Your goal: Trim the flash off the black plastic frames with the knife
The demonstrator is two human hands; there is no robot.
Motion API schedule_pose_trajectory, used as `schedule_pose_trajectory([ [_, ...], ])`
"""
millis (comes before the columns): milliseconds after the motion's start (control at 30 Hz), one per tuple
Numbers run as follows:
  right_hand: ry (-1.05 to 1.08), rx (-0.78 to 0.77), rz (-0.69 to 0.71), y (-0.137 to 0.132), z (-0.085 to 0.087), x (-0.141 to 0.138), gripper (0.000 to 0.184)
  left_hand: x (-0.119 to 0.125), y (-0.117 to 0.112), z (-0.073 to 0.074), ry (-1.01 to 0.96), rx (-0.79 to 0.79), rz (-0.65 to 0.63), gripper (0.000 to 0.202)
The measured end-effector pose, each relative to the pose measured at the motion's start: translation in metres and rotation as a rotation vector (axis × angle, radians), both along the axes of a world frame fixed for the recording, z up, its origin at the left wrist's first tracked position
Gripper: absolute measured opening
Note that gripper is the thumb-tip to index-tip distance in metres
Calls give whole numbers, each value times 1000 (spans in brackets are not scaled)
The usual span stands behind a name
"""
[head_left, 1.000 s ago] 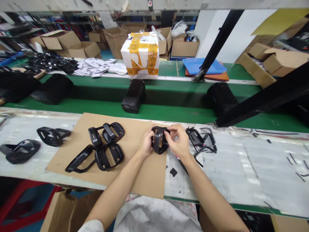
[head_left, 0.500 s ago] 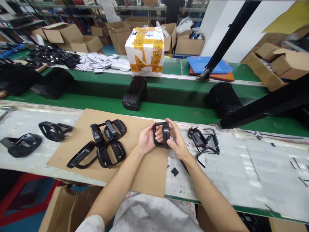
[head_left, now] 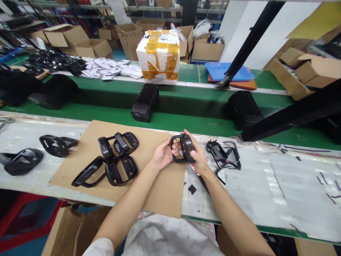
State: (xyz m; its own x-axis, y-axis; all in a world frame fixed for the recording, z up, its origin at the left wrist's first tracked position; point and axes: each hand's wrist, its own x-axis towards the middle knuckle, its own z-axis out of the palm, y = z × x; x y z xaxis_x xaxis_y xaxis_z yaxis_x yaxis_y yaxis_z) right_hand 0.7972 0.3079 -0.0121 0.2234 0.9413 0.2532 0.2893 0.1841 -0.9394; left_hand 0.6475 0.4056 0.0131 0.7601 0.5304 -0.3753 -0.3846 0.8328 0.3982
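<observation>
Both hands are closed on one black bracket [head_left: 188, 147], held up at the right edge of the cardboard sheet [head_left: 162, 193]. The left hand [head_left: 162, 155] is at the bracket's left loop, palm turned upward; its fingers pass behind the loop and show through the opening. The right hand [head_left: 199, 156] grips the opposite side, thumb on the near face, fingers wrapped behind and hiding part of that side.

Right of the sheet, a black square scrap [head_left: 192, 189] lies flat on the white-covered bench [head_left: 258, 193]. Similar brackets [head_left: 112, 171] are grouped on the sheet, left of the hands and well apart from them; some touch or overlap. Two more brackets [head_left: 23, 161] lie farther left, one of them at the sheet's edge. Near the right hand, on its outer side, is a tangle of thin black pieces [head_left: 221, 154].

Beyond the bench runs a green surface [head_left: 181, 122] bearing a perforated black housing [head_left: 145, 103] lying tilted. A slanting black strut [head_left: 287, 113] crosses the right side, partly blocking the view of a second housing [head_left: 243, 106].

Farther back stand a white box with yellow tape [head_left: 158, 58], loose white packets [head_left: 102, 68] to its left and a blue tray [head_left: 226, 72] to its right. Open cartons [head_left: 207, 51] stand behind.
</observation>
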Motion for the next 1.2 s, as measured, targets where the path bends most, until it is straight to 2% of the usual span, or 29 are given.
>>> schedule_pose_trajectory([
  [100,150,62,65,-2,9,-2,99,-6,0,-3,3,94,14,44],
  [200,182,97,75,-4,15,-7,95,-12,4,-6,24,169,-29,37],
  [300,218,90,17,-2,12,-11,93,-11,7,-7,38,238,-85,37],
  [367,240,113,-65,1,7,-10,94,-7,6,-9,52,354,-110,45],
  [433,206,169,-183,3,2,-7,94,-4,2,-12,139,583,-93,50],
  [533,-47,281,-350,3,3,0,92,-2,-6,-21,443,1064,-52,39],
  [600,-264,356,-374,1,8,1,88,-1,-10,-28,615,1283,-85,32],
  [633,-352,386,-361,0,11,0,86,-1,-10,-31,668,1334,-109,33],
  [800,-553,436,-256,-4,23,-12,90,-2,-6,-42,821,1362,-133,36],
  [1000,-596,400,-221,-3,20,-12,97,-5,3,-49,851,1409,-155,26],
  [1100,-595,393,-208,-4,19,-11,95,-5,5,-46,798,1353,-172,26],
  [1200,-583,375,-196,-5,19,-9,93,-3,8,-36,705,1251,-246,31],
])
